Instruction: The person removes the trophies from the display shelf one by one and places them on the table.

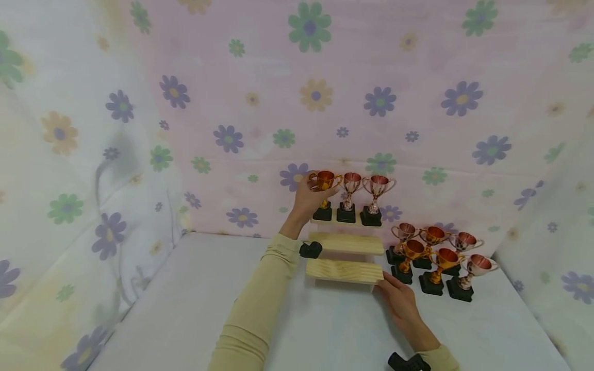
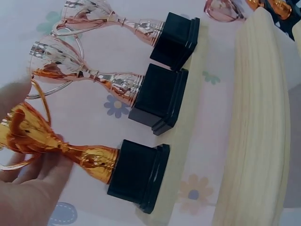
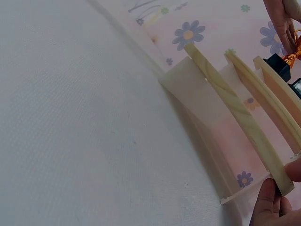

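A small gold trophy cup with a black base stands at the left end of the top step of a three-step wooden stand. My left hand holds it by the cup, fingers curled behind the bowl in the left wrist view. Beside it on the same step are two rose-gold trophies, one in the middle and one at the right end. At the right end of the lowest step, my right hand pinches the plank; in the right wrist view, fingers lie below its edge.
Several more gold and rose-gold trophies stand grouped on the white tabletop, just right of the stand. Behind everything hangs a flowered cloth. The lower two steps are bare wood, held by pale side panels.
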`<state>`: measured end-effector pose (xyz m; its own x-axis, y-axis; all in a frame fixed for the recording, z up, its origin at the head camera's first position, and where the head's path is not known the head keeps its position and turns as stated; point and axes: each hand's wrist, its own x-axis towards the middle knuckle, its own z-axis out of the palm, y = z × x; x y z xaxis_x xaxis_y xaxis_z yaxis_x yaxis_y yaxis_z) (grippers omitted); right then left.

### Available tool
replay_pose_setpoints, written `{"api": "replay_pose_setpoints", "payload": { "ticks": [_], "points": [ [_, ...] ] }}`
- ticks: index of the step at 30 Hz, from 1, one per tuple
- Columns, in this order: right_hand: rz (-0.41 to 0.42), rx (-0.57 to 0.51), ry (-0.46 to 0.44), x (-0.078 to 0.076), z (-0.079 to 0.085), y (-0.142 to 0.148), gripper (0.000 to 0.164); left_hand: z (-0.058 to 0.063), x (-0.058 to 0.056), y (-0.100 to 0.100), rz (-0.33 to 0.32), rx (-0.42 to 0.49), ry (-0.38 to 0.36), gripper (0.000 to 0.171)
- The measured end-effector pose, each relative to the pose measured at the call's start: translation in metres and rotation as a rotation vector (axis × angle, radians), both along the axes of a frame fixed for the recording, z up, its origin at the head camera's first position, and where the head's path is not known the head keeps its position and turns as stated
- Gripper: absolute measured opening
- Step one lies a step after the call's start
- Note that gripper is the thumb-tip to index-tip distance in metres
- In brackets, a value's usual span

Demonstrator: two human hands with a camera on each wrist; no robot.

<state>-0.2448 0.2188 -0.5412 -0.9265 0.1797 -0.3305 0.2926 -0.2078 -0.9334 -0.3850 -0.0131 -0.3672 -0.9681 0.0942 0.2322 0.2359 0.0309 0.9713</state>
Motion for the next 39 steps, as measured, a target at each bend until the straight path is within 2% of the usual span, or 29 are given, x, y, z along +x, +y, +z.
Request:
{"api": "replay_pose_setpoints", "payload": {
  "ticks": [5,10,15,21,25,32,35,39],
  "points": [
    [-0.002,-0.016,-0.003,-0.001,-0.002,0.000,0.066,-0.006,-0.002,-0.002,0.059,0.006,0.124,0.050],
    [0.001,-0.056,-0.017,-0.001,-0.002,0.001,0.068,-0.010,0.003,-0.008,0.094,-0.040,0.248,0.050],
    [0.016,-0.067,-0.026,0.000,0.001,0.002,0.068,-0.004,0.014,-0.016,0.113,0.000,0.341,0.048],
    [0.033,-0.079,-0.027,0.001,0.003,0.004,0.067,0.009,0.025,-0.029,0.079,0.042,0.407,0.049],
    [0.039,-0.087,-0.019,0.000,0.004,0.005,0.069,0.017,0.032,-0.042,0.055,0.024,0.418,0.050],
    [0.033,-0.096,-0.032,0.002,0.004,0.005,0.068,0.026,0.049,-0.080,0.084,-0.044,0.378,0.049],
    [0.024,-0.089,-0.028,0.003,0.003,0.005,0.068,0.024,0.052,-0.097,0.100,-0.041,0.350,0.048],
    [0.033,-0.074,-0.016,0.002,0.005,0.004,0.069,0.012,0.051,-0.117,0.142,-0.028,0.316,0.047]
  ]
}}
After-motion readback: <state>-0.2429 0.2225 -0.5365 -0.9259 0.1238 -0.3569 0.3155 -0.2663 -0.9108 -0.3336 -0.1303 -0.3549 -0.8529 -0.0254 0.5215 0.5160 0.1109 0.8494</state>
